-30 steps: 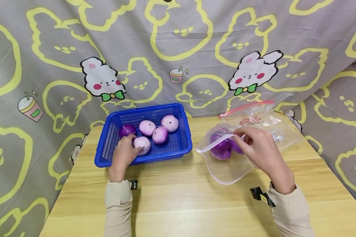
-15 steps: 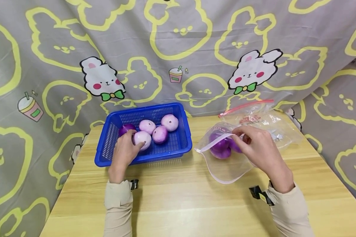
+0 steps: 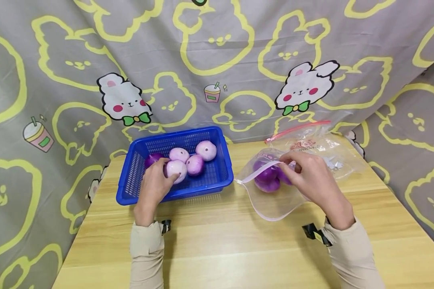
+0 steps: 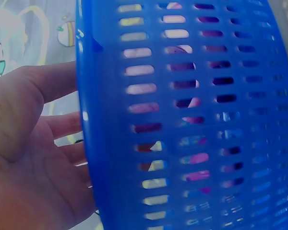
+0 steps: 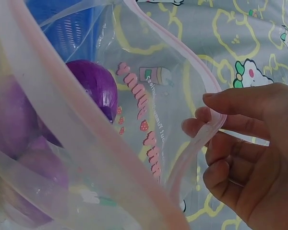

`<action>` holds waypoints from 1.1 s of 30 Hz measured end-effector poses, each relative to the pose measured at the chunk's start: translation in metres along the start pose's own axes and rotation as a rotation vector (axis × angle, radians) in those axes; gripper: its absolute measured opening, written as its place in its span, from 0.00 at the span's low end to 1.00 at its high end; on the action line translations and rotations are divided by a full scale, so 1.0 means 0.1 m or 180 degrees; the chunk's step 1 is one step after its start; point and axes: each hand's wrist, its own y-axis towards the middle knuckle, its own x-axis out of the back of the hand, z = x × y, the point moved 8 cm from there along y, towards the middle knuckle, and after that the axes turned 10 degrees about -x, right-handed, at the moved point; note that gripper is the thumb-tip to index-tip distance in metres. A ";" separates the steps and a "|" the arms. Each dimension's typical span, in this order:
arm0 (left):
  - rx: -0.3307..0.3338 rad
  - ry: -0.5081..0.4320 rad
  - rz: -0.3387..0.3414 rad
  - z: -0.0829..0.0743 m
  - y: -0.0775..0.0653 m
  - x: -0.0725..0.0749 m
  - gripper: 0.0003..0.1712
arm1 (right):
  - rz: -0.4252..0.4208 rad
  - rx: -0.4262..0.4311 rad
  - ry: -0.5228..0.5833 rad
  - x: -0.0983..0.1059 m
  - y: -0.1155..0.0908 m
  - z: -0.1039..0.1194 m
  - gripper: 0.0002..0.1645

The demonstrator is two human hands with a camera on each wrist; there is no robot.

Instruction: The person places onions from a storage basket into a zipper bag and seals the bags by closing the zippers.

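In the head view my left hand (image 3: pixel 153 184) grips a pale purple onion (image 3: pixel 176 171) with thumb and fingers, over the front left of a blue plastic basket (image 3: pixel 199 189). Its fingers disappear behind the basket's wall (image 4: pixel 113 120) in the left wrist view. My right hand (image 3: pixel 316 176) pinches the upper rim of a clear zip bag (image 3: pixel 275 206), whose mouth gapes toward me. Dark purple onions (image 3: pixel 267 180) lie inside the bag. From the right wrist, thumb and fingertips of the right hand (image 5: pixel 249 148) close on the pale zip strip (image 5: pixel 201 69).
Other onions sit in the basket: a dark one (image 3: pixel 153 159) at left, pale ones (image 3: pixel 179 155) toward the middle and back right. A second clear bag with a red zip (image 3: pixel 300 131) lies behind the right hand. A patterned curtain (image 3: pixel 238 48) hangs behind the wooden table (image 3: pixel 217 241).
The left hand has shifted slightly right and up with the pale onion, which now overlaps the onions behind it more. The right hand keeps its hold on the bag's rim.
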 end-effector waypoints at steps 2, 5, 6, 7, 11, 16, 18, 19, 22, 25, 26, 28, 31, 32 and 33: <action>-0.0029 -0.0004 0.0019 -0.04 0.00 0.00 0.31 | -0.0004 0.0005 0.0001 0.00 0.01 0.00 0.02; -0.0072 -0.0004 0.0016 -0.09 0.01 0.01 0.32 | -0.0001 0.0017 0.0009 0.01 0.02 0.00 0.03; -0.0082 -0.0004 0.0006 -0.11 0.01 0.02 0.32 | 0.0002 0.0019 0.0010 0.01 0.02 0.00 0.03; -0.0094 -0.0005 -0.0003 -0.13 0.01 0.02 0.32 | 0.0004 0.0021 0.0004 0.01 0.02 0.00 0.03; -0.0115 -0.0008 -0.0027 -0.20 0.00 0.04 0.32 | 0.0021 0.0014 -0.0020 0.01 0.03 0.00 0.02; -0.0149 -0.0011 -0.0040 -0.30 -0.01 0.07 0.33 | 0.0032 0.0000 -0.0028 0.01 0.03 0.00 0.02; -0.0188 -0.0007 -0.0069 -0.34 -0.01 0.09 0.33 | 0.0042 -0.0010 -0.0034 0.01 0.03 0.00 0.02; -0.0213 -0.0002 -0.0087 -0.37 -0.01 0.09 0.33 | 0.0048 -0.0011 -0.0033 0.01 0.03 0.00 0.02; -0.0312 0.0011 -0.0155 -0.44 -0.02 0.13 0.32 | 0.0064 -0.0007 -0.0037 0.00 0.03 0.00 0.02; -0.0430 -0.0006 -0.0198 -0.54 -0.03 0.15 0.32 | 0.0072 -0.0001 -0.0044 0.00 0.02 0.00 0.02; -0.0461 -0.0022 -0.0201 -0.57 -0.03 0.16 0.32 | 0.0071 -0.0002 -0.0047 0.00 0.02 -0.01 0.02; -0.0519 -0.0051 -0.0199 -0.64 -0.04 0.16 0.31 | 0.0069 -0.0003 -0.0048 0.01 0.02 -0.01 0.02; -0.0616 -0.0075 -0.0204 -0.73 -0.06 0.18 0.31 | 0.0077 -0.0005 -0.0043 0.01 0.02 -0.01 0.02; -0.0656 -0.0081 -0.0204 -0.77 -0.06 0.18 0.31 | 0.0082 -0.0008 -0.0037 0.01 0.02 -0.01 0.02; -0.0699 -0.0084 -0.0208 -0.81 -0.07 0.19 0.31 | 0.0089 -0.0011 -0.0033 0.01 0.02 -0.01 0.02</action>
